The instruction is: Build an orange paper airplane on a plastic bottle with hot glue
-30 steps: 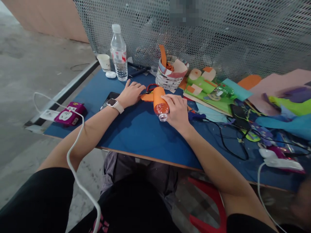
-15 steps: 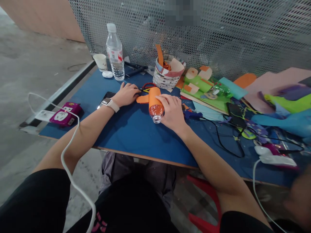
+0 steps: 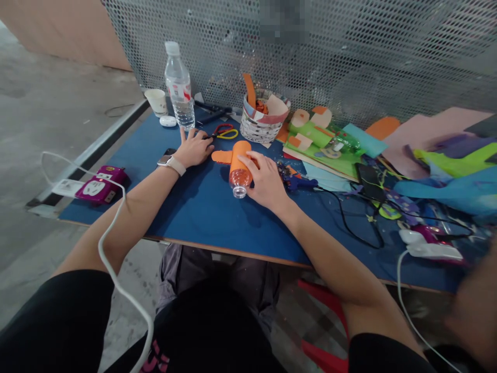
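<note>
A small clear plastic bottle wrapped in orange paper (image 3: 240, 155) lies on the blue table, its open neck towards me. Around its right side curl the fingers of my right hand (image 3: 267, 178), holding it. An orange strip (image 3: 222, 156) sticks out from the bottle's left side. My left hand (image 3: 193, 148) rests on the table with fingers spread, at the blade end of scissors (image 3: 225, 132) with red and yellow handles. The blades are partly hidden by that hand. A dark phone (image 3: 170, 152) lies partly behind my left wrist.
A tall water bottle (image 3: 179, 90), a paper cup (image 3: 156, 102) and a woven basket (image 3: 259, 124) stand along the back. Coloured sheets (image 3: 316, 142), a blue glue gun (image 3: 301, 183) and cables fill the right. A purple power adapter (image 3: 100, 185) sits left. Another person's blurred arm (image 3: 476, 305) shows lower right.
The scissors have shifted left and away from the orange-wrapped bottle, and their handles show more. My left hand's fingers have spread. My right hand stays on the bottle.
</note>
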Motion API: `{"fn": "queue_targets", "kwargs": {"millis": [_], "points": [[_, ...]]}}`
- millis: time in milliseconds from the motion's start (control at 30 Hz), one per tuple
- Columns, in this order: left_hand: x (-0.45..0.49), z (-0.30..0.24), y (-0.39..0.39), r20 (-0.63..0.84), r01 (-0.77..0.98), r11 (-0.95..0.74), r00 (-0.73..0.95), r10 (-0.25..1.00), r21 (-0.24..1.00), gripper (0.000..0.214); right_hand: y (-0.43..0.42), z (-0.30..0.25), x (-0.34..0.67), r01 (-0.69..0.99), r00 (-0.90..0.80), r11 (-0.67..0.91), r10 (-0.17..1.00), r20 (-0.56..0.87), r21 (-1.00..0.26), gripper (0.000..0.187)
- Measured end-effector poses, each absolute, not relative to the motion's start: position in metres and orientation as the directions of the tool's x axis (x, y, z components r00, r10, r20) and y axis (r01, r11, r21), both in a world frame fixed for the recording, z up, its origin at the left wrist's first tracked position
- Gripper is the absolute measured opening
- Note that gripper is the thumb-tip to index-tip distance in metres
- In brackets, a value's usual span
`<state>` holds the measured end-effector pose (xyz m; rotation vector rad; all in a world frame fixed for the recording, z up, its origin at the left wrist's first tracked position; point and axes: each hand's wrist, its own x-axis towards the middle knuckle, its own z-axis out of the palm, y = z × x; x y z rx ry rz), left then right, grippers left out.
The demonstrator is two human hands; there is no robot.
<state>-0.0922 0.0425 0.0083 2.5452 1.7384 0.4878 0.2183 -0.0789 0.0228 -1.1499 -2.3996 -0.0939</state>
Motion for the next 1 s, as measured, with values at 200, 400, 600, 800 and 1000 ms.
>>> {"fn": "queue_targets", "kwargs": {"millis": [200, 400, 600, 800, 1000], "points": [[-0.102, 0.014, 0.045, 0.285, 0.885, -0.39, 0.317, 0.905, 0.254, 0.056, -0.073, 0.016, 0.213, 0.73, -0.552, 0.66, 0.724, 0.415, -0.181, 0.079], [-0.09, 0.03, 0.032, 0.404, 0.856, -0.42, 0.284, 0.87, 0.302, 0.05, -0.068, 0.015, 0.212, 0.722, -0.574, 0.662, 0.735, 0.36, -0.2, 0.089], [-0.09, 0.042, 0.019, 0.458, 0.862, -0.447, 0.306, 0.835, 0.238, 0.049, -0.067, 0.019, 0.214, 0.767, -0.55, 0.615, 0.777, 0.307, -0.181, 0.086], [-0.101, 0.04, 0.018, 0.472, 0.879, -0.428, 0.292, 0.832, 0.21, 0.055, -0.067, 0.021, 0.218, 0.795, -0.522, 0.59, 0.783, 0.338, -0.14, 0.082], [-0.098, 0.041, 0.014, 0.453, 0.866, -0.441, 0.304, 0.838, 0.236, 0.058, -0.064, 0.022, 0.221, 0.841, -0.439, 0.529, 0.792, 0.425, -0.117, 0.066]]}}
